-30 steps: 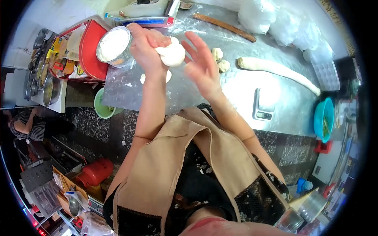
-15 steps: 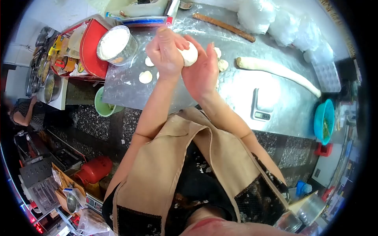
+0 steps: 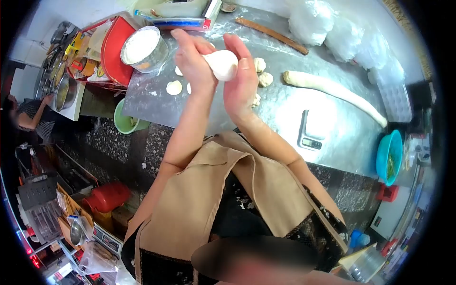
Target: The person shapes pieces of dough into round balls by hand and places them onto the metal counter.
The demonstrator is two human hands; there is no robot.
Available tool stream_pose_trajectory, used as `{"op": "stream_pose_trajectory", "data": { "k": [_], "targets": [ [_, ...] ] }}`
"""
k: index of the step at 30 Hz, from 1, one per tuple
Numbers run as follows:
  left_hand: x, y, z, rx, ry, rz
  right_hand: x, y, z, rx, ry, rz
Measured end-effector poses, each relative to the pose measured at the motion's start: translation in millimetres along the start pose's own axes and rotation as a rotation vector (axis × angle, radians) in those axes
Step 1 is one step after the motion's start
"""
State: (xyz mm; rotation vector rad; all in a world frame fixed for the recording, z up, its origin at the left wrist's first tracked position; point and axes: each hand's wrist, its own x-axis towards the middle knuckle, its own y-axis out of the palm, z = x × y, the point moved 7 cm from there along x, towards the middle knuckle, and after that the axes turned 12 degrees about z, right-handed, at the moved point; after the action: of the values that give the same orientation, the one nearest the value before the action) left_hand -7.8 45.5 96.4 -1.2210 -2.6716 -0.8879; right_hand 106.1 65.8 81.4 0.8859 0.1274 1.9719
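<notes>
From where I stand, the white digital kitchen scale with a small display sits near the close edge of the grey metal table. Left of the scale and farther out, raised above the table, is a smooth, white, rounded ball of dough between the person's two hands. The left hand presses its palm side to the ball, fingers bent against it; the right hand cups the other side, thumb against it, so both are grasping the ball. Some fingertips are hidden from me.

Three rough, cream-coloured lumps of dough lie left of the scale, just beyond the right hand. Farther left are flattened, pale dough rounds and a see-through round bowl of white powder. Past the scale, a long, pale dough roll stretches off rightward, and farther beyond lies a narrow brown wooden stick. A turquoise plastic basin holding something green stands right of the scale.
</notes>
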Motion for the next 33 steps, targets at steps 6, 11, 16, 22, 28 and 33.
{"op": "stream_pose_trajectory", "data": {
  "k": [6,11,16,22,28,33],
  "targets": [
    [-29,31,-31,0.530,0.612,0.677,-18,11,-23,0.623,0.538,-0.154],
    [-41,-6,-18,-0.024,0.228,0.166,-2,3,-14,0.387,0.262,-0.008],
    [-41,-37,-17,0.038,0.039,-0.138,-24,27,-3,-0.053,0.022,0.163],
    [-43,-34,-11,0.519,0.308,0.247,-50,25,-60,0.576,0.408,-0.136],
    [-39,-89,26,-0.497,-0.112,-0.018,-37,39,-63,-0.071,0.320,-0.160],
    [-47,-174,88,-0.198,-0.459,-0.188,-59,75,-115,-0.688,-0.081,0.182]
  ]
}}
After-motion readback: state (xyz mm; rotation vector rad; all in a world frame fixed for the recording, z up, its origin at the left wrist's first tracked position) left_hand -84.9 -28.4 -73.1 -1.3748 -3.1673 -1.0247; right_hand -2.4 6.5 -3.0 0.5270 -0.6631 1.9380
